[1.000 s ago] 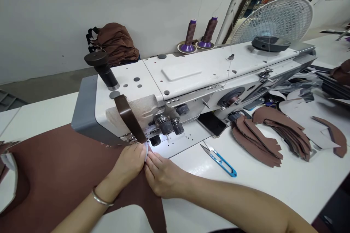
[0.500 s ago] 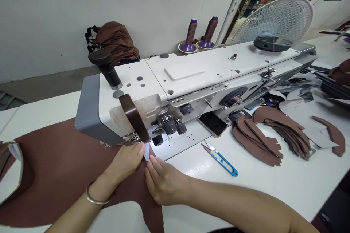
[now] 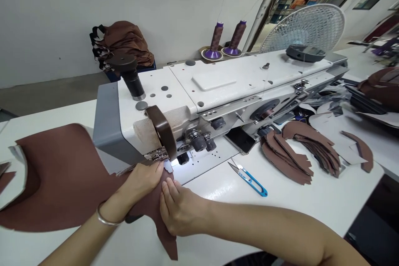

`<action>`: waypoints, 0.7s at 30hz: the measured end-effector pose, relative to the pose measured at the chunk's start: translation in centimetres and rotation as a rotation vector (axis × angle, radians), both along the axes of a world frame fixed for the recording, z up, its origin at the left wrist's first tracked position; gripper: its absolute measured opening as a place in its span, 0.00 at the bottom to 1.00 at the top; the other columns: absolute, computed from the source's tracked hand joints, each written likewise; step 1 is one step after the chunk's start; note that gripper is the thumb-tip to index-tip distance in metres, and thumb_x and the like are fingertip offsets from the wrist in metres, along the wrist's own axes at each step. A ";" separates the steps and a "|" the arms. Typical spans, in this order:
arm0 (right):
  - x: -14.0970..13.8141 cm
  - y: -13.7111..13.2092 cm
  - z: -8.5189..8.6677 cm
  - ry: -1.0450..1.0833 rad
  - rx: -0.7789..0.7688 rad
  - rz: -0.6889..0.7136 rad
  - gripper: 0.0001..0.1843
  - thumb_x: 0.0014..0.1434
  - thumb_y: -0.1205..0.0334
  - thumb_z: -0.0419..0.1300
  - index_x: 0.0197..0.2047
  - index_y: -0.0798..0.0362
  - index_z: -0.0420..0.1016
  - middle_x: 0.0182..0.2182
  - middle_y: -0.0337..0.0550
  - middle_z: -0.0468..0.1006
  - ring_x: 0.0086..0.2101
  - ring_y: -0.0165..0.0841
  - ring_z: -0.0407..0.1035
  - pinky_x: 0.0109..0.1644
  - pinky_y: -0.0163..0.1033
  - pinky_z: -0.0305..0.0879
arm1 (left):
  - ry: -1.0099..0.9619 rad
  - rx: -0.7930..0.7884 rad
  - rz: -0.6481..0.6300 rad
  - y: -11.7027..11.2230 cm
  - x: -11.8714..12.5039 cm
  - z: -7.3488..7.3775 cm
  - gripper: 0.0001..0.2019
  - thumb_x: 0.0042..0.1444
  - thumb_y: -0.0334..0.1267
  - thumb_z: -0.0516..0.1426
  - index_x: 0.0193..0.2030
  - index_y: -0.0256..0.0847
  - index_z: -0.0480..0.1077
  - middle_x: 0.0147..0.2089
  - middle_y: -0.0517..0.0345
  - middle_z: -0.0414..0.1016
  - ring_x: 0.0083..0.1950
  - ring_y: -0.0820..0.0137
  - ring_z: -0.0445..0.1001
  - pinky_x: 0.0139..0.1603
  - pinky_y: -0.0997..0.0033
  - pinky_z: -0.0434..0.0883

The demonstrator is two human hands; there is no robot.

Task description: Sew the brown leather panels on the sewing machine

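Observation:
A large brown leather-like panel (image 3: 68,174) lies under the head of a white sewing machine (image 3: 215,79). My left hand (image 3: 146,176), with a bangle at the wrist, presses its closed fingers on the panel close to the needle area. Just to its right and nearer to me, my right hand (image 3: 181,208) pinches the panel's edge, fingers together. Between the fingertips and the machine foot a small pale strip (image 3: 168,166) shows on the brown material. The needle itself is hidden behind the brown curved guard (image 3: 162,131).
Blue thread snips (image 3: 249,178) lie right of my hands. Beyond them are a phone (image 3: 241,140) and stacked curved brown pieces (image 3: 286,158). Two thread cones (image 3: 216,39) and a fan (image 3: 307,29) stand behind the machine. A brown fabric bundle (image 3: 127,43) sits by the wall.
The panel has shifted and turned under the machine head, its left part bulging up more. Both hands keep their hold, the right slightly left of before. The camera view has moved a little.

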State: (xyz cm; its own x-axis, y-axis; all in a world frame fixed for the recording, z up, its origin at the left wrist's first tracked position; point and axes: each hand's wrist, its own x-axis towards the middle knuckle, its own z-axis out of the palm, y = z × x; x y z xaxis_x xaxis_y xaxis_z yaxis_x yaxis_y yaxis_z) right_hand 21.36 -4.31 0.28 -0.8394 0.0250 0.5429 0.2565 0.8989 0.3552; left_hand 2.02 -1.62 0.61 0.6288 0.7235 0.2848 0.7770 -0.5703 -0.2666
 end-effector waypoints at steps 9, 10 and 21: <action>-1.7 0.3 -0.7 -0.031 -0.081 -0.046 0.15 0.55 0.75 0.49 0.41 0.75 0.73 0.39 0.74 0.77 0.40 0.55 0.75 0.38 0.59 0.74 | 0.183 -0.409 0.162 0.8 -0.4 1.5 0.15 0.61 0.27 0.44 0.44 0.32 0.71 0.32 0.45 0.75 0.27 0.63 0.72 0.26 0.68 0.67; -1.8 0.4 -0.8 -0.043 -0.085 -0.050 0.15 0.56 0.74 0.49 0.41 0.75 0.73 0.39 0.74 0.77 0.40 0.55 0.75 0.39 0.59 0.73 | 0.202 -0.458 0.187 0.8 -0.4 1.8 0.15 0.61 0.27 0.44 0.44 0.33 0.71 0.33 0.44 0.76 0.28 0.62 0.73 0.25 0.68 0.66; -2.6 1.2 -1.9 0.058 -0.109 -0.119 0.15 0.58 0.74 0.48 0.44 0.73 0.72 0.43 0.72 0.76 0.44 0.51 0.74 0.45 0.58 0.73 | 0.140 -0.529 0.255 1.6 -0.4 3.8 0.17 0.57 0.24 0.46 0.41 0.38 0.74 0.31 0.49 0.77 0.26 0.63 0.73 0.31 0.65 0.69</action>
State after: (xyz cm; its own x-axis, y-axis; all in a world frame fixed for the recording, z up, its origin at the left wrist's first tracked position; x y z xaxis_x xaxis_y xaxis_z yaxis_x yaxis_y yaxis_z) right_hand 18.75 -3.16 -1.64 -0.7945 0.1838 0.5788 0.3807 0.8933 0.2390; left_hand 1.60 0.02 4.42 0.4221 0.8775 -0.2277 0.8847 -0.4536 -0.1078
